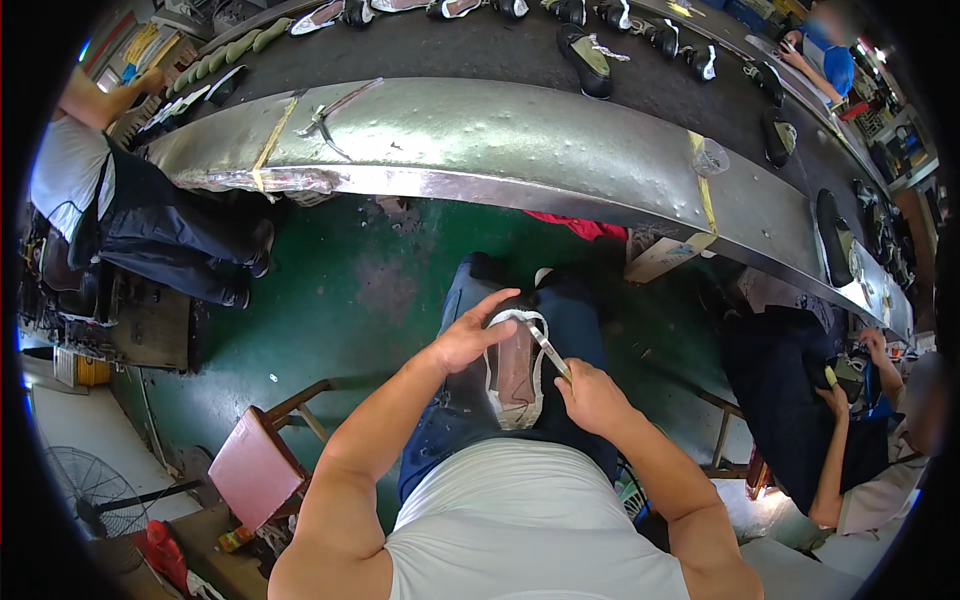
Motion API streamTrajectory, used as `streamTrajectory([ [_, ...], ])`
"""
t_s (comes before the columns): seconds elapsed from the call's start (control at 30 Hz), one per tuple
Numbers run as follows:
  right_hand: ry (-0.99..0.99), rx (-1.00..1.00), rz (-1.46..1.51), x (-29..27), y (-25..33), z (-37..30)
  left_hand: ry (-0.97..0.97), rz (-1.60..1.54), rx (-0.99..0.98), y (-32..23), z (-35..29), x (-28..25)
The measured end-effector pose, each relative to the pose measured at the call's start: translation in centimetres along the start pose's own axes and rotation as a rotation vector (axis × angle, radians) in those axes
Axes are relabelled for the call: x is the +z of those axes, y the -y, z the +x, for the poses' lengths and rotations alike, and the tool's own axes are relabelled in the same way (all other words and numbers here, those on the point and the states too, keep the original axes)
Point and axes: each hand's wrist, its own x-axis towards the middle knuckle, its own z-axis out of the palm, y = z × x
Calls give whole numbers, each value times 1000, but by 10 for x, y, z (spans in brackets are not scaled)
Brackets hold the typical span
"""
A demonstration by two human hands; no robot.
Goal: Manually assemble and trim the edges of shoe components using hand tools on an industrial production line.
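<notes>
A shoe [516, 365] lies sole side up on my lap, its toe pointing away from me. A white edge runs round its open underside, where a brownish insole shows. My left hand [477, 335] grips the toe from the left, with its thumb over the white edge and its fingers round the far side. My right hand [594, 398] is closed round the handle of slim metal pincers [546, 347]. The tool slants up to the left, and its tip meets the white edge at the toe. Whether the jaws are closed on the edge is too small to tell.
A metal-edged bench [450, 135] curves across ahead, bearing several shoes [585, 60] and another metal tool [325, 122]. Co-workers are at the left [110, 190], far right [825, 60] and near right [840, 420]. A pink-seated stool [257, 468] and a fan [95, 490] stand left.
</notes>
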Motion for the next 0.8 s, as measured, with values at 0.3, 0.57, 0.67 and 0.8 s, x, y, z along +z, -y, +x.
streamTrajectory([
  [0.3, 162, -65, 304, -18, -9, -37, -325, 296, 145, -9, -20, 39],
  [0.57, -218, -185, 459, -39, 18, -17, -160, 745, 706, -90, -78, 34],
  [0.67, -249, -234, 592, -41, 50, 19, -76, 999, 836, -82, -86, 28],
  [0.8, -198, -487, 658, -16, 61, 54, -17, 981, 858, -61, -88, 24],
])
